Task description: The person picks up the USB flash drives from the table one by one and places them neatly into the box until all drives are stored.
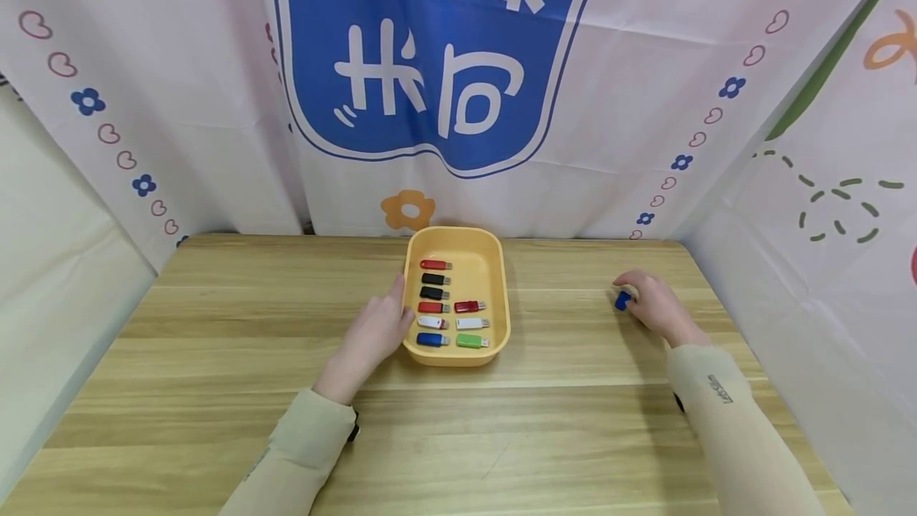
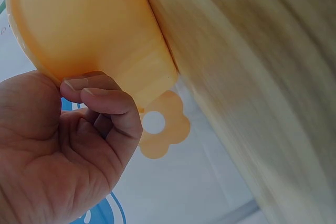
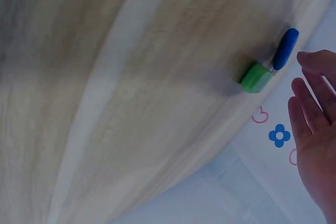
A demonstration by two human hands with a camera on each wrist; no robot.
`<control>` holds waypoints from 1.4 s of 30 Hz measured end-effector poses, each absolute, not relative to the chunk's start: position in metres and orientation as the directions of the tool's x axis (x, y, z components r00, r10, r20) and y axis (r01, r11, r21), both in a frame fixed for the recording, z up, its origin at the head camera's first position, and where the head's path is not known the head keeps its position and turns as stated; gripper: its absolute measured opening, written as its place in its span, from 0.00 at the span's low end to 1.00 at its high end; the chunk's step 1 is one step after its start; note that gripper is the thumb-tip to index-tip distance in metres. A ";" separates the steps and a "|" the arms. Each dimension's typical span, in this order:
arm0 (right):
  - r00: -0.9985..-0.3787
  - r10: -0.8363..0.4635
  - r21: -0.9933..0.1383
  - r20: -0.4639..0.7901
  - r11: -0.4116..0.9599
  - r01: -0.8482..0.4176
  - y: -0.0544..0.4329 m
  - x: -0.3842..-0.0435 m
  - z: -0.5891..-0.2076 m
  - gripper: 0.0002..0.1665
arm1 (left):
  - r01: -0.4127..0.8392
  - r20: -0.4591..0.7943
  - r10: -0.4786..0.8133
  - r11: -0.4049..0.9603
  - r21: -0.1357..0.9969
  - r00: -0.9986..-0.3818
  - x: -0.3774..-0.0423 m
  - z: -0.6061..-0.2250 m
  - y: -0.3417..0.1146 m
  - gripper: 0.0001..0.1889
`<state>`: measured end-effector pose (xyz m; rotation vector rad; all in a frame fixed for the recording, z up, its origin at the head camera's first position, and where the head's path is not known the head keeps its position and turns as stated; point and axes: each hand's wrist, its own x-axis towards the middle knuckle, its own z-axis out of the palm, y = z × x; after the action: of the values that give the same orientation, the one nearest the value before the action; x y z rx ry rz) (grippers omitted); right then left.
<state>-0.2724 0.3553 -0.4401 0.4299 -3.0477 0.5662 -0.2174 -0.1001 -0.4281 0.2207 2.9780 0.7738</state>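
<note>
My left hand holds the left rim of a yellow plastic tray, with its curled fingers against the outer wall in the left wrist view. Inside the tray lie several USB flash drives in two columns, among them a red one, a white one and a green one. Over at the right, my right hand is beside a blue flash drive. A small green block joins its end. In the right wrist view the fingers are spread and a small gap separates the thumb from the drive.
The wooden table carries the tray near its back edge. A white printed curtain hangs right behind it, and more cloth closes off the right side.
</note>
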 end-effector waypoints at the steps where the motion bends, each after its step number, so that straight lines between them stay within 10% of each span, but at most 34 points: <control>1: -0.962 -0.266 -0.355 0.062 0.895 -0.270 0.356 -0.272 -0.442 0.22 | 0.127 -0.017 0.154 0.864 0.488 -0.988 -0.217 -0.428 -0.100 0.34; 42: -0.949 -0.309 -0.326 0.062 0.892 -0.312 0.358 -0.271 -0.450 0.13 | 0.105 -0.044 0.146 0.863 0.494 -0.988 -0.217 -0.426 -0.100 0.35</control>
<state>-0.2708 0.3579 -0.4502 0.5006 -3.0477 0.5265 -0.2166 -0.0998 -0.4260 0.1994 2.9548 0.7770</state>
